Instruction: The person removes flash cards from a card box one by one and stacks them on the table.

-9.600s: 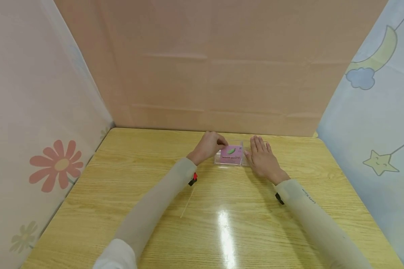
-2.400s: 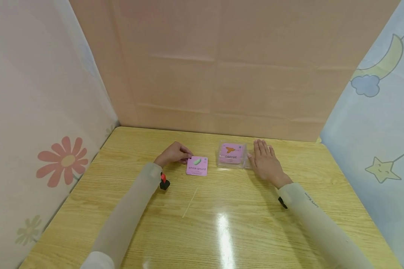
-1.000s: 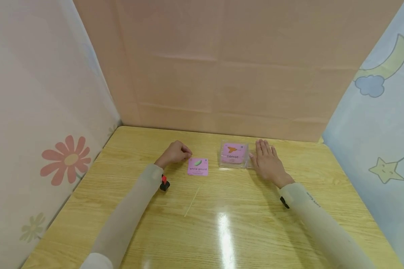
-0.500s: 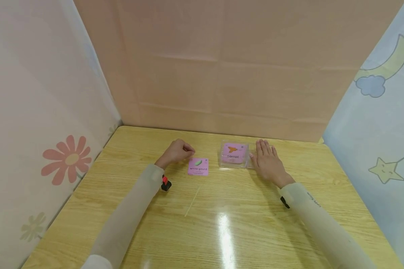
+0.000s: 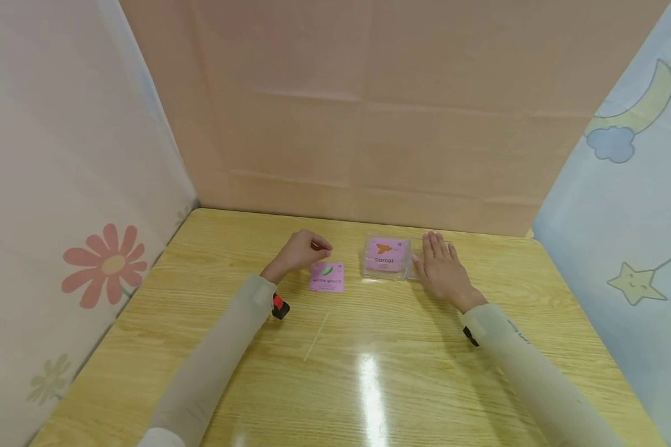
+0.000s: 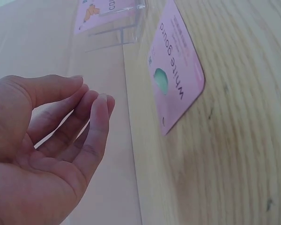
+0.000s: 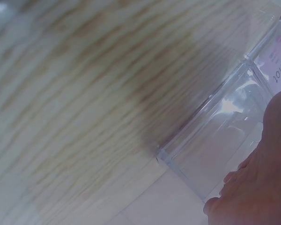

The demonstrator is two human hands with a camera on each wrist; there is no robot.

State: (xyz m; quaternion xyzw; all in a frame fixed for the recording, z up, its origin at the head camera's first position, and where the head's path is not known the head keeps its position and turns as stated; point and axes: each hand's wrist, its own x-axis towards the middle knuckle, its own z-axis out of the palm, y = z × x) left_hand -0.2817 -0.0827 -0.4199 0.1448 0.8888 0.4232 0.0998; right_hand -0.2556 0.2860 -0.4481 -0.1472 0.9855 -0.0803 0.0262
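Head view: the left hand [image 5: 299, 250] is hovering just behind and above the white gourd card [image 5: 327, 277], its fingers loosely bent and, as far as can be seen, holding nothing. That card is lying face up on the bench [image 5: 402, 385], to the left of the clear box [image 5: 384, 277], presumably so placed to be within the left hand's easy range. The carrot card [image 5: 384, 254] is lying inside the left compartment, its lettering facing the wearer. The right hand [image 5: 443, 271] is resting flat over the right side of the box, fingers straight and close together, thumb pointing toward the divider; it is, in my judgement, steadying light plastic against sliding. Left wrist view: the thumb and fingertips are curving toward one another with nothing between them, and are standing apart from the white gourd card. Whether other cards are lying under it cannot be told. Right wrist view: only part of the right hand is showing, covering an edge of the transparent right compartment; exact fingertip contact is going unseen. This placement is probably leaving the carrot card's side accessible.
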